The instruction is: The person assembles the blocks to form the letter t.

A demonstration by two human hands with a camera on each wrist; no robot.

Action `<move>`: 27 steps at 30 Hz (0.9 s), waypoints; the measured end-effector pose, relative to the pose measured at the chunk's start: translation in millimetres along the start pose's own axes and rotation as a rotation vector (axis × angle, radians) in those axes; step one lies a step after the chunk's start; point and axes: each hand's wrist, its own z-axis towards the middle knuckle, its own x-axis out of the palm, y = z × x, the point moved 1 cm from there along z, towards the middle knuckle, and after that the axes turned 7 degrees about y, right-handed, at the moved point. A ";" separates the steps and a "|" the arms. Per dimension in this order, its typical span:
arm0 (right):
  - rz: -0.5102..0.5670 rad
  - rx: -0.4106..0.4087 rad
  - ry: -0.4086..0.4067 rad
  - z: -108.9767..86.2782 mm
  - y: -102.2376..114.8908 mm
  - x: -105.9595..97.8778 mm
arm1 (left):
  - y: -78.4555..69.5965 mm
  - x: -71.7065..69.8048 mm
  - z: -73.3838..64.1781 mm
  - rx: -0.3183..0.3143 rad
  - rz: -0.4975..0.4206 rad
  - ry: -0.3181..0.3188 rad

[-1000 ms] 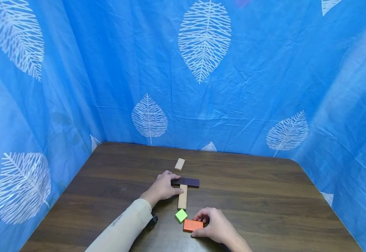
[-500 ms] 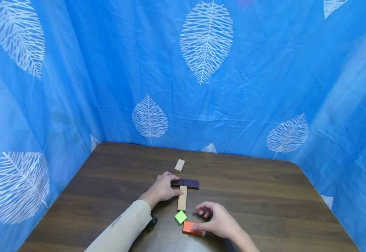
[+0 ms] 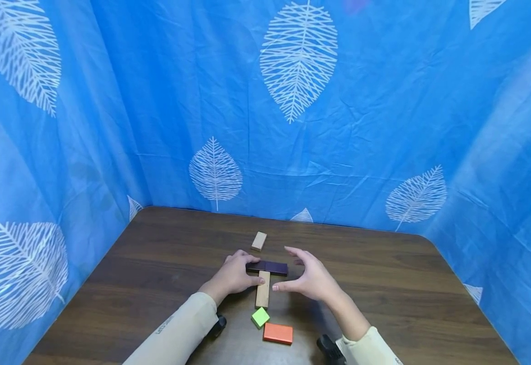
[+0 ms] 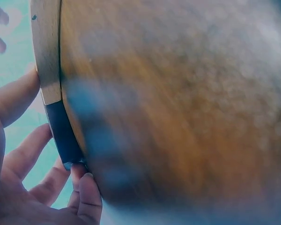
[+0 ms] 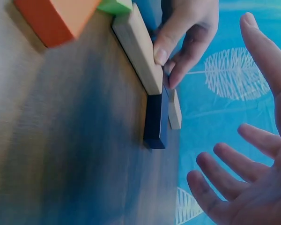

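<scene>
My left hand (image 3: 231,276) holds the left end of a row of two dark purple blocks (image 3: 276,268), and its thumb rests on a long plain wooden block (image 3: 262,296). In the left wrist view its fingertips curl at the end of the dark block (image 4: 64,133). The wooden block meets the dark row in a T shape. My right hand (image 3: 313,276) hovers to the right of them with fingers spread and nothing in its grasp. Nearer the person lie a lime green block (image 3: 260,318), turned on its corner, and an orange block (image 3: 278,333).
A small plain wooden block (image 3: 258,241) lies beyond the dark row. The brown wood-grain table (image 3: 384,304) has rounded far corners. Blue curtains (image 3: 169,101) with white leaf prints hang behind and at both sides.
My right hand has let go of the orange block and moved forward beside the dark blocks, its fingers spreading. The left hand stays in place.
</scene>
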 end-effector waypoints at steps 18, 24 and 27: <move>-0.005 0.049 0.042 68.4 -7.9 1.0 | 2.9 -1.8 -0.4 0.004 -0.032 0.025; -0.025 0.053 0.038 87.5 -13.1 5.1 | 2.1 -3.0 -0.4 0.031 -0.014 0.011; -0.049 0.061 0.034 93.9 -15.5 7.5 | 1.1 -2.1 -0.5 0.048 -0.015 0.005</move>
